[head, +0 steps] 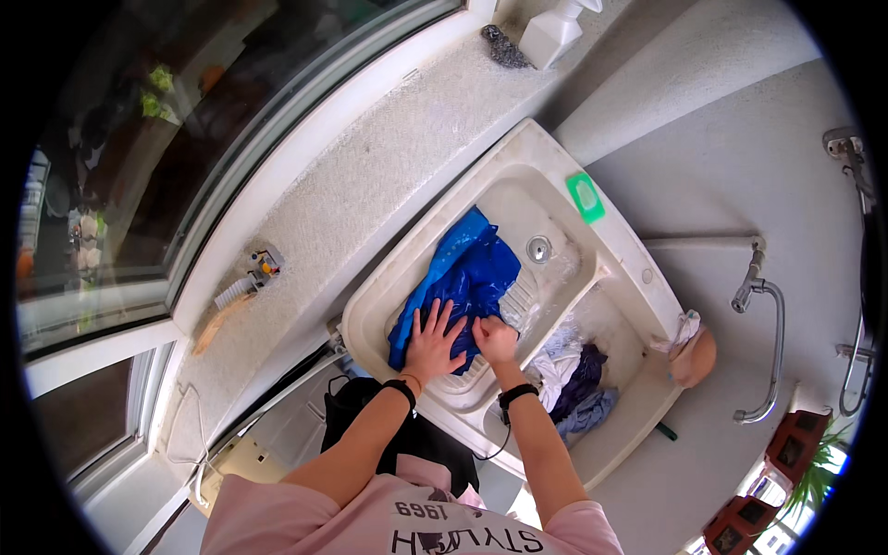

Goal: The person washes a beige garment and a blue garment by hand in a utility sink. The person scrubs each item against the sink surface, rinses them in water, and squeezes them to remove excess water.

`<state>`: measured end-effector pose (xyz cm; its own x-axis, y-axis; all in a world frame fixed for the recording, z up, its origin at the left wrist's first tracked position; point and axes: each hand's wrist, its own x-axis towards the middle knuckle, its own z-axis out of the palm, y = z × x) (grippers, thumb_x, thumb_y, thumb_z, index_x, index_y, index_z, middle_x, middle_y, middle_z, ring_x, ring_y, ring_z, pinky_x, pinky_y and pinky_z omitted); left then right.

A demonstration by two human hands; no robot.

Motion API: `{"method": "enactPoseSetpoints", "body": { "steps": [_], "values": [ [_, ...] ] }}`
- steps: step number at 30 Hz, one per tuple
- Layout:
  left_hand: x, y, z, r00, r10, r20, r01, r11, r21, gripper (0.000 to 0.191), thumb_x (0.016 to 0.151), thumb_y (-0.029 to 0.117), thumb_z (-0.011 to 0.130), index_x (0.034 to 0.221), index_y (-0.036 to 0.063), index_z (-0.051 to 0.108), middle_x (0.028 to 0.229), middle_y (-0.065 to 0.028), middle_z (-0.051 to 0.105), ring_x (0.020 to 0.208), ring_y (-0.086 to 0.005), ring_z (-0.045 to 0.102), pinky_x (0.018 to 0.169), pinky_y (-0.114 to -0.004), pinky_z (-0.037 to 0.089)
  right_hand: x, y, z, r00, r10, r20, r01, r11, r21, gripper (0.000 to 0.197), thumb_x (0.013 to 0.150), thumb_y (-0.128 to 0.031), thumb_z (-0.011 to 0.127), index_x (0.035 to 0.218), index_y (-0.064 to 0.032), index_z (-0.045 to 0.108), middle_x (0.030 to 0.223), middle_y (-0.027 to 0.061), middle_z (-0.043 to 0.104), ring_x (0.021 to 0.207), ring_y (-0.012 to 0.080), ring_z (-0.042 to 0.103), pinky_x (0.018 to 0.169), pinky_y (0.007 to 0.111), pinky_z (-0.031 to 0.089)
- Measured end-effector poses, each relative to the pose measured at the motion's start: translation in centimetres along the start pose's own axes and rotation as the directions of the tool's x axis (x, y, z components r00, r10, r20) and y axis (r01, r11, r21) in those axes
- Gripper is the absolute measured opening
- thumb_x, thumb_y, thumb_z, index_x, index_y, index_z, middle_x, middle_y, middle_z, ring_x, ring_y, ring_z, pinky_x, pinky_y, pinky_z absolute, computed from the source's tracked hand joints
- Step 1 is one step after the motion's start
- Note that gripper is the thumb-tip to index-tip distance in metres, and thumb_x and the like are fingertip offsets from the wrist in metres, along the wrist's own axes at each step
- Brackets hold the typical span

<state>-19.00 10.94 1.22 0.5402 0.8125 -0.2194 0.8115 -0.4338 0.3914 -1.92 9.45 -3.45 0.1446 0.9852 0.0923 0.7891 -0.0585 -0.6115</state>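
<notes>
A wet blue garment lies bunched over the ribbed slope of the left basin of a white double laundry sink. My left hand presses flat on its near part with the fingers spread. Beside it, my right hand is curled into a fist on the garment's right edge, gripping the fabric; its fingertips are hidden. Above the garment, the metal drain shows at the basin's far end. White cloth, dark purple cloth and grey-blue cloth lie wet in the right basin.
A green soap dish sits on the sink's back rim. A metal faucet juts from the wall at right. Cloths hang over the right rim. A white spray bottle and small toy pieces stand on the windowsill.
</notes>
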Motion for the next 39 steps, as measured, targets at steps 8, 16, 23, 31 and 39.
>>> {"method": "enactPoseSetpoints", "body": {
  "steps": [8,16,23,31,39],
  "values": [
    [0.3,0.5,-0.6,1.0,0.02,-0.013,-0.02,1.0,-0.009,0.071,0.076,0.047,0.063,0.139,0.021,0.046,0.155,-0.0162,0.02,0.144,-0.0373,0.011,0.111,-0.064,0.009,6.9,6.6,-4.7,0.948,0.233,-0.216,-0.29,0.913,-0.288,0.019,0.082,-0.022,0.068,0.088,-0.008,0.056,0.101,0.0129,0.054,0.098,0.0347,0.053,0.08,0.044,0.047],
    [-0.3,-0.1,-0.1,0.996,-0.04,0.083,0.033,0.996,0.084,0.07,0.076,0.047,0.063,0.138,0.018,0.048,0.156,-0.0154,0.019,0.144,-0.0371,0.01,0.111,-0.064,0.007,-2.1,-5.6,-0.9,0.999,0.035,0.034,-0.036,0.999,0.036,0.022,0.086,-0.026,0.066,0.072,-0.0104,0.058,0.079,0.0061,0.056,0.063,0.0282,0.06,0.051,0.039,0.046],
    [0.3,0.7,-0.3,1.0,0.017,0.012,-0.016,1.0,-0.019,0.073,0.075,0.048,0.064,0.14,0.022,0.045,0.156,-0.0153,0.018,0.145,-0.0367,0.01,0.111,-0.063,0.008,5.3,3.4,-1.1,0.968,0.172,-0.182,-0.218,0.935,-0.279,0.018,0.085,-0.02,0.063,0.094,-0.0086,0.053,0.1,0.0115,0.054,0.089,0.032,0.058,0.067,0.044,0.049],
    [-0.2,-0.2,-0.2,1.0,-0.009,-0.022,0.009,1.0,-0.007,0.07,0.077,0.049,0.061,0.139,0.0213,0.046,0.154,-0.0165,0.022,0.144,-0.0371,0.012,0.11,-0.064,0.008,-2.5,-4.3,-0.5,0.997,0.069,0.041,-0.072,0.995,0.065,0.032,0.085,-0.021,0.067,0.061,-0.0071,0.051,0.064,0.0061,0.051,0.051,0.0269,0.053,0.047,0.038,0.04],
    [0.3,0.2,-0.2,0.999,-0.012,0.03,0.011,1.0,0.018,0.067,0.077,0.045,0.061,0.138,0.02,0.048,0.155,-0.0162,0.02,0.144,-0.0361,0.012,0.111,-0.064,0.008,-0.9,-2.2,1.5,0.996,-0.006,-0.086,-0.003,0.994,-0.112,0.028,0.085,-0.02,0.063,0.06,-0.0108,0.053,0.059,0.0061,0.054,0.049,0.0263,0.056,0.044,0.038,0.043]
  ]
}}
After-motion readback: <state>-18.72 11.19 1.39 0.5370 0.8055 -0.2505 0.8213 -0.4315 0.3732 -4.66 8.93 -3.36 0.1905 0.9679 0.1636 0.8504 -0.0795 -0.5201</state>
